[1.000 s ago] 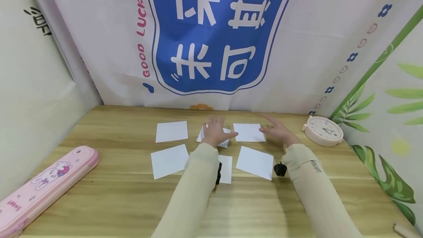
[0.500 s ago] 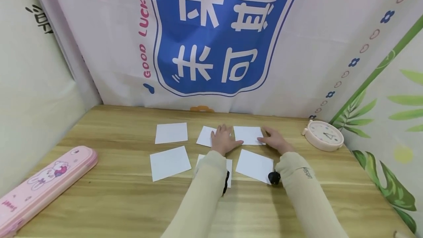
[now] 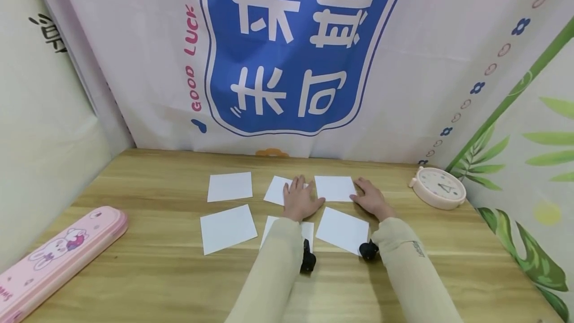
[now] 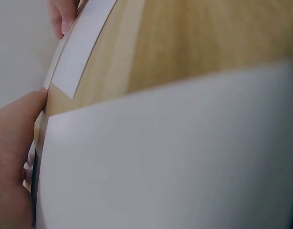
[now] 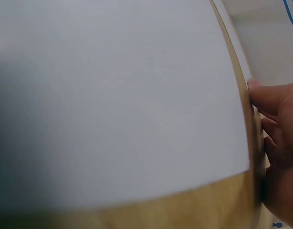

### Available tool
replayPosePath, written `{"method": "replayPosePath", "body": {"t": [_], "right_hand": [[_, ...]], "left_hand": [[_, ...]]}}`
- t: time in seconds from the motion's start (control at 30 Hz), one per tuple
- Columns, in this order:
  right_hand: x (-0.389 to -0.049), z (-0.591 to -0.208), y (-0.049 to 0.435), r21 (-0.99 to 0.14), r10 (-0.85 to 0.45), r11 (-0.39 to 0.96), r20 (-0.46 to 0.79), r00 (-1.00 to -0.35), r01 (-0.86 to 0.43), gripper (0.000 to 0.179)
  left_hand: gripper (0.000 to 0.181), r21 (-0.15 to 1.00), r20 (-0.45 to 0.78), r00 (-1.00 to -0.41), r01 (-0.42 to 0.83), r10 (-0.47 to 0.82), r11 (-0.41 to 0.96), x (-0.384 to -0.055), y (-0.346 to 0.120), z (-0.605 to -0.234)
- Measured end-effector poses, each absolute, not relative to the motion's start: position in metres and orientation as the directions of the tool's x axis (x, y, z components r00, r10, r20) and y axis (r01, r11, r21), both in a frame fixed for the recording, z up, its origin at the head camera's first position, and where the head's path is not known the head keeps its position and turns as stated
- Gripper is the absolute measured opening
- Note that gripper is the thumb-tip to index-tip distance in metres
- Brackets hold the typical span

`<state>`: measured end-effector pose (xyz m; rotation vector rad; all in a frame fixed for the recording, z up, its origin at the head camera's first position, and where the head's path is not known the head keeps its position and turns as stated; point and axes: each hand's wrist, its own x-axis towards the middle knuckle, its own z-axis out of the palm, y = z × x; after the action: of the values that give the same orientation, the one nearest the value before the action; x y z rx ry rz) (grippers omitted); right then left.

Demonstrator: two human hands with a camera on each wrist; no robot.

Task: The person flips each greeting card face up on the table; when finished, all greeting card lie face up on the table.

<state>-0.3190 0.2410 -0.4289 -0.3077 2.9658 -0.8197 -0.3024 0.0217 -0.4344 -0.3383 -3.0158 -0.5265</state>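
White paper cards lie flat in two rows in the head view. My left hand (image 3: 299, 201) rests on the back middle card (image 3: 274, 189) and covers its right part, fingers spread. Its thumb points toward the back right card (image 3: 334, 188); whether it touches that card is unclear. My right hand (image 3: 371, 199) lies at the right edge of the back right card, thumb at its near corner and fingers reaching past the edge. In front are the front right card (image 5: 127, 95), the front middle card (image 3: 271, 223), partly hidden by my left sleeve, and the front left card (image 3: 227, 228).
The back left card (image 3: 230, 187) lies beyond the front left one. A pink pencil case (image 3: 63, 258) stands at the table's left, a round pink clock (image 3: 439, 187) at the back right. A printed cloth (image 3: 148, 64) hangs along the table's back edge.
Both hands have come down from above the cards. My left hand now lies on the back middle card; my right hand has moved left to the back right card's edge.
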Motion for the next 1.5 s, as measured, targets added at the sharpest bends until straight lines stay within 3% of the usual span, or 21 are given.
{"method": "replayPosePath", "body": {"t": [0.43,1.03,1.3,1.5], "right_hand": [[-0.317,-0.427,0.240,-0.477,-0.240,0.856,-0.025,-0.970,-0.200,0.064],[-0.323,-0.415,0.240,-0.400,-0.317,0.893,-0.226,-0.921,-0.209,0.086],[-0.324,-0.414,0.241,-0.418,-0.326,0.878,-0.160,-0.932,-0.235,0.082],[-0.326,-0.406,0.232,-0.456,-0.231,0.881,-0.180,-0.956,-0.127,0.082]], "left_hand": [[0.060,0.299,0.043,-0.976,0.215,0.212,0.930,-0.300,0.022,-0.430],[0.063,0.321,0.055,-0.973,0.230,0.225,0.919,-0.301,0.022,-0.435],[0.065,0.319,0.057,-0.974,0.227,0.221,0.920,-0.301,0.024,-0.434],[0.066,0.338,0.050,-0.974,0.224,0.220,0.914,-0.301,0.023,-0.432]]}}
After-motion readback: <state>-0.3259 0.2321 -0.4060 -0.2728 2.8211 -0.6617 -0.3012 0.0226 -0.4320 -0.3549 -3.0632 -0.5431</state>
